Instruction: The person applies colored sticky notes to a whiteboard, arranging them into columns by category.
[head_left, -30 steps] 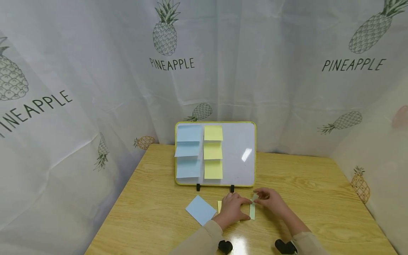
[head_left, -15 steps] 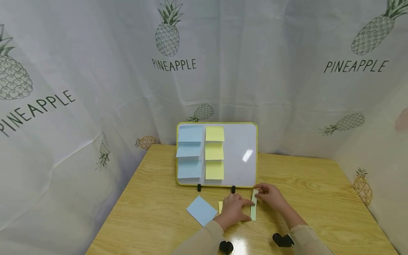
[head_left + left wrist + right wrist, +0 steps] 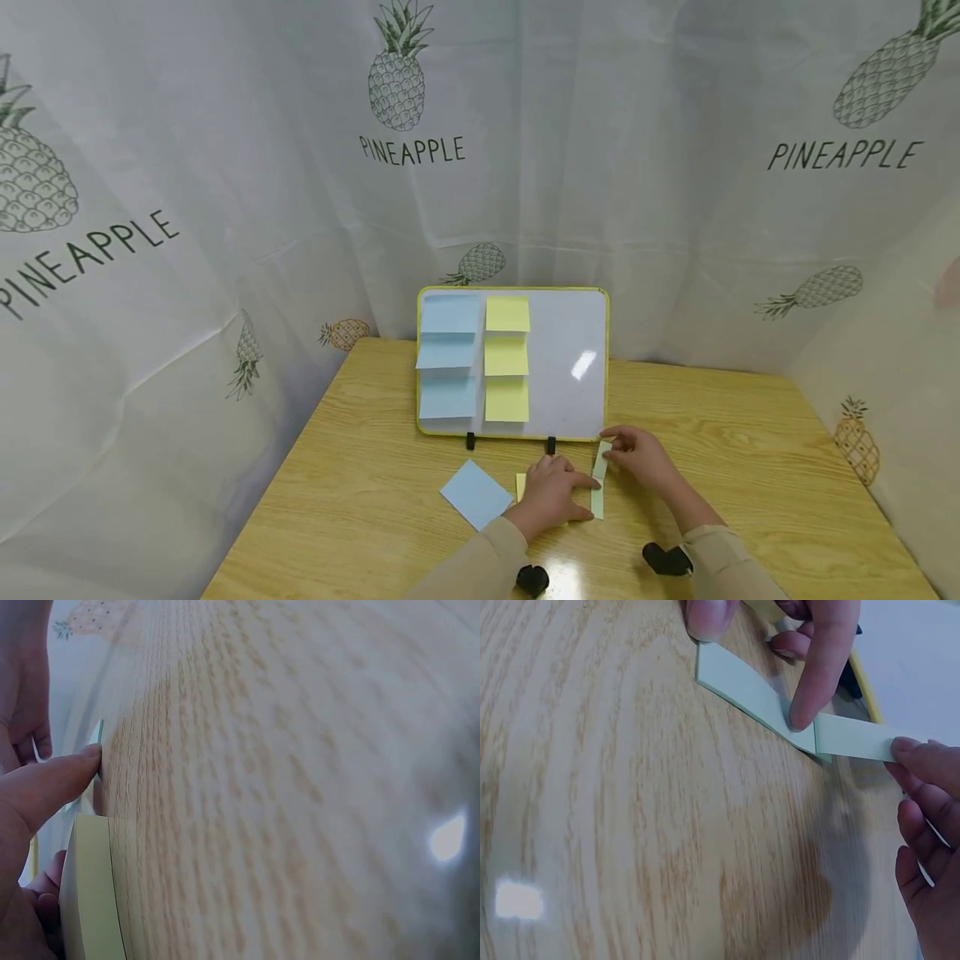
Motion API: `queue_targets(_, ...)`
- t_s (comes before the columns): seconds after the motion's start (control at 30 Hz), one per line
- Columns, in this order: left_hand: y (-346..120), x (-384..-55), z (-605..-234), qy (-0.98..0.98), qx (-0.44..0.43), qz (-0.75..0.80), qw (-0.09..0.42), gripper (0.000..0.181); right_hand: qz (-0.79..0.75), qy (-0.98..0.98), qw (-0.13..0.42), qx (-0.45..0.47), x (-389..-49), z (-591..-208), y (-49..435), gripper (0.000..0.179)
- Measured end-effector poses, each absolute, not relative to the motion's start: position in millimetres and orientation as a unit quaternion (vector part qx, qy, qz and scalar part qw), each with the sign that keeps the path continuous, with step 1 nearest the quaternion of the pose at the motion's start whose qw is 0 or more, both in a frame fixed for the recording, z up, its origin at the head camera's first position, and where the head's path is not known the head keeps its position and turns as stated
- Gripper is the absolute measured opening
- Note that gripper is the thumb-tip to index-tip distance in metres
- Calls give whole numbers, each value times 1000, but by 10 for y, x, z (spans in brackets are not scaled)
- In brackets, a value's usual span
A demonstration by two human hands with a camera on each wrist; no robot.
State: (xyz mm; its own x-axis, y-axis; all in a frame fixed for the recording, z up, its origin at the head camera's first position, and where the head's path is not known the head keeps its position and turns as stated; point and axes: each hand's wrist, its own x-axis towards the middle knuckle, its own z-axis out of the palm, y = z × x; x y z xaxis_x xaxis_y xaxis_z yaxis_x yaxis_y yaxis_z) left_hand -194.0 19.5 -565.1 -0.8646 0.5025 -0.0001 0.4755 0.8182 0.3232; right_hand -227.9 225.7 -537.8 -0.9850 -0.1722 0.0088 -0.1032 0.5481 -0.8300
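Observation:
My right hand (image 3: 647,460) pinches a narrow pale green sticky note (image 3: 855,738) by its far end. The strip's other end meets the matching green sticky-note pad (image 3: 742,688) on the table and is lifted at a slant. Over the pad spreads my left hand (image 3: 551,493): its thumb is at the near end and its index finger presses on top near the far end. A yellow sticky-note pad (image 3: 97,896) lies beneath and beside the left hand, mostly hidden in the head view. Left of it lies a blue sticky-note pad (image 3: 476,495).
Behind the hands a yellow-framed whiteboard (image 3: 566,358) stands on black feet (image 3: 551,445). Blue notes (image 3: 447,397) run down its left side, with yellow notes (image 3: 507,398) beside them. A pineapple-print curtain (image 3: 615,183) surrounds the wooden table (image 3: 360,467).
My right hand has moved away from me and slightly right, drawing the green strip out from the pad so that more of it shows. The left hand has stayed nearly in place.

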Motion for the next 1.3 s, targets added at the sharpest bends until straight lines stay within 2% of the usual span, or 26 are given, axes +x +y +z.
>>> queue_targets(0.9, 187, -1902, -5577, 952, 259, 159, 47, 45, -462, 883, 24, -83, -2378, -5247, 2355, 25)
queue_targets(1.3, 189, -1918, -5603, 952, 258, 158, 50, 45, -455, 885, 15, -96, -2459, -5000, 2383, 28)
